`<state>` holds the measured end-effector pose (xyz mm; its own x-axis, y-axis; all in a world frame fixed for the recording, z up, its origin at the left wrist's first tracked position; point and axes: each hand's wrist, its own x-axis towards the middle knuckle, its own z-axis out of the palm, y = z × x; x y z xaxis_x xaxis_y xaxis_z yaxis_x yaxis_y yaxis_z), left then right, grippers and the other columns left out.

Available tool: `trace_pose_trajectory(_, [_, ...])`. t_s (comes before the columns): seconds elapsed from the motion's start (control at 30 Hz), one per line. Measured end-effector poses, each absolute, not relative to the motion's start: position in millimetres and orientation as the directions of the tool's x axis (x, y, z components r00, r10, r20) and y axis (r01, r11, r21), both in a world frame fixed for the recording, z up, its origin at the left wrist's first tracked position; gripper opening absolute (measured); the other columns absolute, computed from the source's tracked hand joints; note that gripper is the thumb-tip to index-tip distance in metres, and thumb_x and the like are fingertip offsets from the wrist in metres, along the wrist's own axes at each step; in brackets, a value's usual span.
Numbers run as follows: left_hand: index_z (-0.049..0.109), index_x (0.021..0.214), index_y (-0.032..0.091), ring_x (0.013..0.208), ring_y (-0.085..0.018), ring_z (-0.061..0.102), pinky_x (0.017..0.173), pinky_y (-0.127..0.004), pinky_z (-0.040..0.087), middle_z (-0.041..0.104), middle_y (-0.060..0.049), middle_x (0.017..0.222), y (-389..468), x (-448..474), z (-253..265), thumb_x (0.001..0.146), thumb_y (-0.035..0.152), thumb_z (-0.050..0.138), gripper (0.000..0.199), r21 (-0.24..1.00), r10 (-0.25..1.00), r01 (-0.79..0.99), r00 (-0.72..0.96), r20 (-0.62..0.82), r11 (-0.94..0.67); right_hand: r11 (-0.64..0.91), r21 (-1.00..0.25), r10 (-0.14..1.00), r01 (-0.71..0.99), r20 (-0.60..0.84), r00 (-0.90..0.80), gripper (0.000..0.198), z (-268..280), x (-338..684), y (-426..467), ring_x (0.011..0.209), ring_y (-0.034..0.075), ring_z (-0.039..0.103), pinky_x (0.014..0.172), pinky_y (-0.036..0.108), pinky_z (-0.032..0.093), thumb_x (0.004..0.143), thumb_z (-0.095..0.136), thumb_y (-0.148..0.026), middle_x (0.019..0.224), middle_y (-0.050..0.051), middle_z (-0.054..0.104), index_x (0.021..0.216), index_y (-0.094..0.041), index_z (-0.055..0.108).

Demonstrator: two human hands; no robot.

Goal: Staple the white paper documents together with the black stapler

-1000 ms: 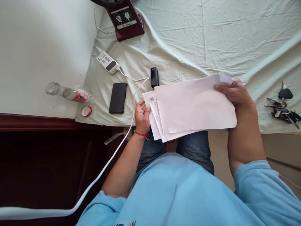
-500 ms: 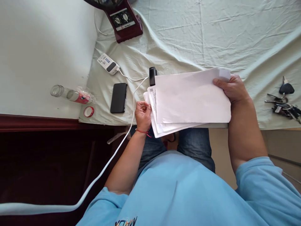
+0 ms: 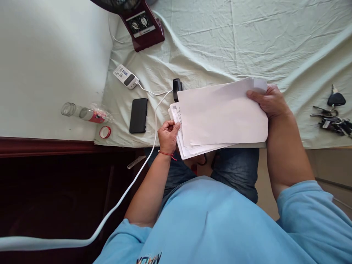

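Observation:
A stack of papers (image 3: 222,113) lies at the table's front edge, its lower left corner jutting out over my lap. The top sheet is blank and shifted to the right of those below, whose left margin shows print. My left hand (image 3: 168,135) is closed, thumb against fingers, on the left edge of the lower sheets. At the right end, my right hand (image 3: 272,101) grips the papers with the thumb on top; its other fingers are hidden underneath. Just beyond the stack's upper left corner stands a black stapler-like object (image 3: 176,90).
Left of the stack lie a black phone (image 3: 138,115), a white power bank (image 3: 125,76), a glass bottle (image 3: 84,112) and a red-and-white lid (image 3: 105,132). A white cable (image 3: 132,185) runs past my left hand. Keys (image 3: 334,117) lie at right; a dark red fan (image 3: 144,27) stands behind.
My left thumb has moved slightly right onto the printed sheets' edge, and the fingers have closed more. The top sheet has shifted a little left. My right hand keeps its grip.

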<state>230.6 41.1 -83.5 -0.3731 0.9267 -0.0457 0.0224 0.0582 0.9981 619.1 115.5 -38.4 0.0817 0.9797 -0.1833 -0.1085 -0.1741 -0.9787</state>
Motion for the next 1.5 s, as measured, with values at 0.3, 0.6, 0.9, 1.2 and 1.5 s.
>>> trace_pose_trajectory(0.3, [0.056, 0.074, 0.021, 0.067, -0.009, 0.051, 0.065, -0.022, 0.044, 0.058, 0.006, 0.071, 40.7, 231.8, -84.6, 0.053, 0.064, 0.11, 0.072, 1.0, 0.9, 0.008, -0.436, -0.007, 0.011, -0.113, -0.986, 0.979, -0.125, -0.132, 0.155, 0.057, -44.8, 620.1, 121.9, 0.073, 0.015, 0.067, 0.063, 0.027, 0.058, 0.046, 0.115, -0.051, 0.083, 0.001, 0.081, 0.084, -0.022, 0.085])
trace_pose_trajectory(0.6, [0.061, 0.083, 0.022, 0.077, -0.013, 0.055, 0.076, -0.027, 0.048, 0.063, 0.002, 0.08, 39.7, 225.7, -88.2, 0.082, 0.081, 0.088, 0.065, 0.987, 0.907, 0.147, -0.401, 0.127, -0.073, -0.052, -0.996, 0.978, -0.078, -0.067, 0.199, 0.061, -50.8, 625.0, 128.3, 0.073, 0.016, 0.062, 0.073, 0.036, 0.061, 0.051, 0.112, -0.061, 0.086, 0.003, 0.079, 0.086, -0.022, 0.08])
trace_pose_trajectory(0.9, [0.061, 0.086, 0.022, 0.075, -0.014, 0.055, 0.075, -0.027, 0.046, 0.062, 0.002, 0.079, 38.7, 225.4, -90.6, 0.095, 0.067, 0.082, 0.051, 0.965, 0.915, 0.239, -0.355, 0.192, -0.109, -0.048, -0.989, 0.988, -0.14, -0.067, 0.141, 0.05, -42.5, 617.4, 122.5, 0.072, 0.014, 0.065, 0.068, 0.03, 0.058, 0.056, 0.112, -0.049, 0.086, 0.003, 0.081, 0.086, -0.021, 0.084])
trace_pose_trajectory(1.2, [0.06, 0.095, 0.023, 0.08, -0.015, 0.058, 0.08, -0.03, 0.046, 0.062, 0.002, 0.085, 39.7, 221.2, -96.8, 0.098, 0.073, 0.076, 0.053, 0.961, 0.91, 0.261, -0.368, 0.191, -0.095, -0.076, -0.986, 0.987, -0.147, -0.095, 0.128, 0.037, -37.8, 614.5, 120.9, 0.068, 0.013, 0.064, 0.063, 0.026, 0.056, 0.055, 0.11, -0.039, 0.08, 0.002, 0.08, 0.081, -0.023, 0.087])
trace_pose_trajectory(1.5, [0.053, 0.106, 0.025, 0.08, -0.013, 0.059, 0.075, -0.028, 0.049, 0.056, 0.003, 0.091, 41.2, 227.5, -97.0, 0.084, 0.069, 0.093, 0.063, 0.975, 0.906, 0.173, -0.375, 0.196, -0.14, -0.066, -0.987, 0.985, -0.145, -0.088, 0.148, 0.048, -41.5, 616.4, 122.4, 0.07, 0.013, 0.065, 0.064, 0.026, 0.055, 0.05, 0.113, -0.049, 0.081, 0.002, 0.081, 0.082, -0.023, 0.088])
